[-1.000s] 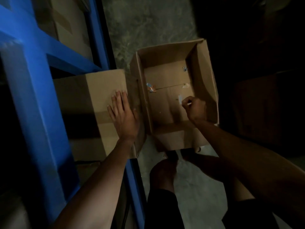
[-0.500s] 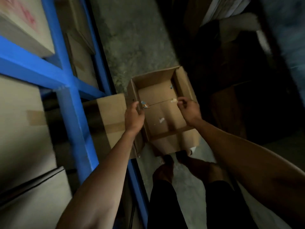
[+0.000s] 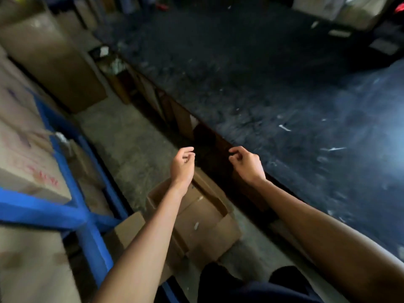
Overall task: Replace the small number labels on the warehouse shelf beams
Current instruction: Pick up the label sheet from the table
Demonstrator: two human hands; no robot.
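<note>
My left hand (image 3: pixel 182 165) and my right hand (image 3: pixel 247 162) hang in the air, side by side, above and beyond an open cardboard box (image 3: pixel 227 234) on the floor. The left hand's fingers are loosely curled and nothing shows in them. The right hand's thumb and forefinger are pinched together; blur hides whether a small label sits between them. A white paper scrap (image 3: pixel 196 225) lies on the box's bottom. The blue shelf beam (image 3: pixel 43 212) and blue upright (image 3: pixel 94 243) stand at the left. I see no number label on them.
Closed cartons (image 3: pixel 28 171) sit on the blue rack at the left, and a tall carton (image 3: pixel 54 62) stands further back. A concrete strip (image 3: pixel 135 145) runs ahead beside a dark floor (image 3: pixel 262 84). My knees (image 3: pixel 220 278) are at the bottom edge.
Both hands have come up out of the box and off its walls. The camera has tilted up from the box to the aisle ahead.
</note>
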